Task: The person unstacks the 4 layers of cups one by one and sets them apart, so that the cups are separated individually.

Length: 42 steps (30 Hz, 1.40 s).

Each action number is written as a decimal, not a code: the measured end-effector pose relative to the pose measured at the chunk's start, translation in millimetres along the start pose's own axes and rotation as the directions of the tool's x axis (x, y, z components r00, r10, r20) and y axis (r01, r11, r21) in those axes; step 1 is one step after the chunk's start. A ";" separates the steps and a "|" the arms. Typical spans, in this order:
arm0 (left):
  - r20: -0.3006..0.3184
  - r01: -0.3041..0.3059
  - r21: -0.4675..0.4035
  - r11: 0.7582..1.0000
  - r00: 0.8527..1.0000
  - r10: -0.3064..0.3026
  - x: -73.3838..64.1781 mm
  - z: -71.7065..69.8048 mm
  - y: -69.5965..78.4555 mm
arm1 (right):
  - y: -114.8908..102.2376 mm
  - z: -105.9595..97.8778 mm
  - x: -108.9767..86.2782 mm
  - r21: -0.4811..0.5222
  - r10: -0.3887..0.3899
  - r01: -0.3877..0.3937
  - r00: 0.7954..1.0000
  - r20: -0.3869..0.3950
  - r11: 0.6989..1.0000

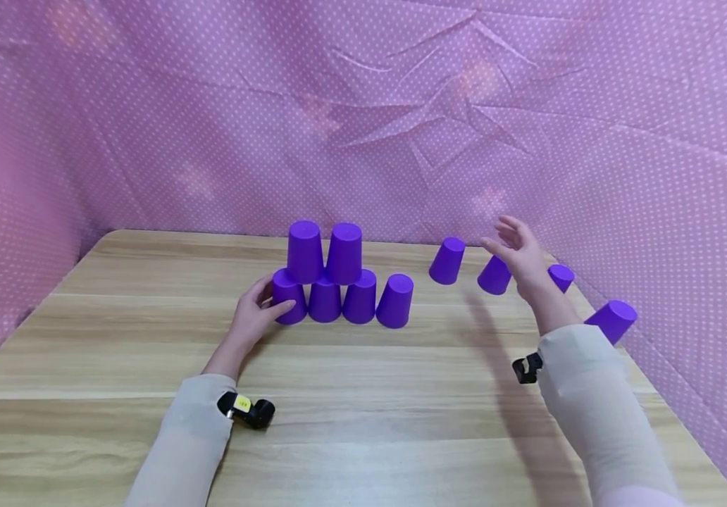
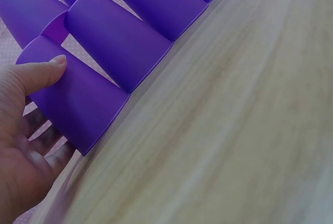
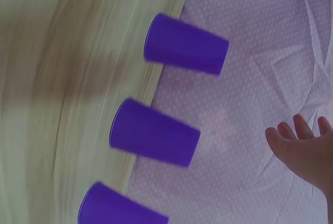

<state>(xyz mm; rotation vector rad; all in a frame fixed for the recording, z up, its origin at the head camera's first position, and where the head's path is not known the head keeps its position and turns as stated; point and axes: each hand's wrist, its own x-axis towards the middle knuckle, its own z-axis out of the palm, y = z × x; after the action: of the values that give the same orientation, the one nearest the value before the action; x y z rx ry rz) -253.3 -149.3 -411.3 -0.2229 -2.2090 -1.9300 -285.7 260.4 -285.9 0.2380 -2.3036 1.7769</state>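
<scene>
My left hand (image 1: pixel 254 313) holds the leftmost purple cup (image 2: pixel 86 101) of a bottom row, thumb on its near side and fingers around its outer side. The row's several upside-down cups stand side by side on the table. On top of them rest two more upside-down cups, a left one (image 1: pixel 304 252) and a right one (image 1: pixel 344 253), bridging the cups below. My right hand (image 1: pixel 522 257) is raised over the right side with nothing in it, fingers apart and slightly bent. Behind it a purple cup (image 1: pixel 494 276) is partly hidden in the head view.
Loose upside-down cups stand apart along the right: one at the back (image 1: pixel 446 261), one past my right wrist (image 1: pixel 561 277), and one near the right edge (image 1: pixel 613 320), partly covered by my forearm. Pink dotted cloth (image 1: pixel 363 127) surrounds the wooden table (image 1: pixel 351 408).
</scene>
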 end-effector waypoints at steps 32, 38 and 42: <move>-0.009 0.018 0.012 1.000 1.000 -0.017 1.2 -0.2 -1.1 | -5.4 106.1 -0.9 0.076 -0.058 0.039 0.964 0.260 0.996; -0.006 0.012 0.011 1.000 1.000 -0.012 0.9 -0.2 0.1 | -7.9 124.2 -1.7 0.082 -0.061 0.039 0.956 0.286 0.996; 0.004 0.004 0.000 1.000 1.000 -0.004 0.7 0.4 0.5 | -8.1 134.7 -1.3 0.081 -0.056 0.032 0.948 0.313 0.996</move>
<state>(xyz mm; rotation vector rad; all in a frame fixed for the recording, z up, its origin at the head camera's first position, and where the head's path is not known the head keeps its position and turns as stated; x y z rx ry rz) -254.0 -148.9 -410.7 -0.2225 -2.2134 -1.9328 -292.6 128.1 -311.4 0.6240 -2.4162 1.9246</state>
